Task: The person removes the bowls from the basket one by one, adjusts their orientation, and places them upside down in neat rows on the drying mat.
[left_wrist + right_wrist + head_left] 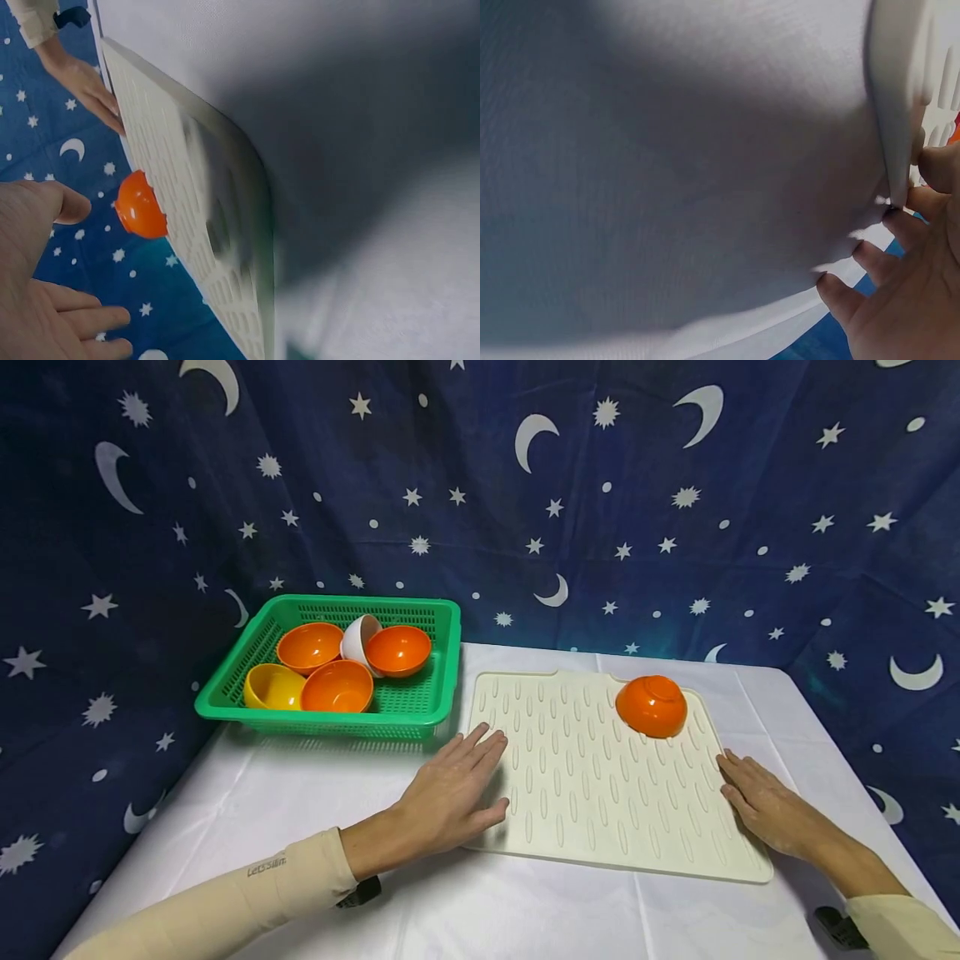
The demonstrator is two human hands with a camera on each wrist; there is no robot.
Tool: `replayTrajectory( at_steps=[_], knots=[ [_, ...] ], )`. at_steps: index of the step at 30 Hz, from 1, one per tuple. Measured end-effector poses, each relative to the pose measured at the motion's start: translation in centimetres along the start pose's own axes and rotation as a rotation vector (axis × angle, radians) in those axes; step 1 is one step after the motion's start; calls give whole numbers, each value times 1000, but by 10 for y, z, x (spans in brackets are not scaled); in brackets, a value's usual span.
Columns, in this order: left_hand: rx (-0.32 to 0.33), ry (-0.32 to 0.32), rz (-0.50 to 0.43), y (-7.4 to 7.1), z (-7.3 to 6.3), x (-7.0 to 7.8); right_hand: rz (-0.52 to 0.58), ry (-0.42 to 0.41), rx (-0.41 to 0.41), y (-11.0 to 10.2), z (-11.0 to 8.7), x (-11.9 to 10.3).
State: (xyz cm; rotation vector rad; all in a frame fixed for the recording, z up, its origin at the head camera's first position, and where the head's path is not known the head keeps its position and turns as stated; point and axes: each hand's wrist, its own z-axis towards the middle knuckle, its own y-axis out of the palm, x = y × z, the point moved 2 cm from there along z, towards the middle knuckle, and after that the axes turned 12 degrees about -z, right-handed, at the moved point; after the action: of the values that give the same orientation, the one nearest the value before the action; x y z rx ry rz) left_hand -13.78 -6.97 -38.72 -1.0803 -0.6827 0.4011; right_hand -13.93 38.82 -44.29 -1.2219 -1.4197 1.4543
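Note:
A cream drying mat (585,793) with raised oval ridges lies flat on the table. Upside down near its far right corner rests an orange bowl (651,706), also visible in the left wrist view (140,206). My left hand (450,789) is held over the mat's left edge, fingers straight and thumb spread, holding nothing; in the left wrist view its palm and fingers look empty. At the mat's right edge my right hand (772,806) touches the border with extended fingers. The right wrist view shows its thumb against the mat edge and other fingertips on the cloth.
A green plastic basket (330,719) stands at the back left. Inside are several bowls: orange ones (337,689), a yellow one (272,687) and a tilted white one (356,637). White cloth (570,910) covers the table. A blue moon-and-star curtain (480,460) hangs behind.

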Motion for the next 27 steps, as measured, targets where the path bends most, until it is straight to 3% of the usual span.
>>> replayTrajectory(
  at_steps=[8,13,19,27],
  knots=[
    [107,92,-53,-12,-6,-9,-41,-15,-14,1,2,1],
    [105,101,-50,-17,-9,-12,-38,-4,-39,1,2,2],
    [160,94,-49,-25,-11,-21,-29,5,-34,0,2,2],
    [244,32,-55,-41,-14,-43,-64,48,-55,-1,3,2]
  ],
)
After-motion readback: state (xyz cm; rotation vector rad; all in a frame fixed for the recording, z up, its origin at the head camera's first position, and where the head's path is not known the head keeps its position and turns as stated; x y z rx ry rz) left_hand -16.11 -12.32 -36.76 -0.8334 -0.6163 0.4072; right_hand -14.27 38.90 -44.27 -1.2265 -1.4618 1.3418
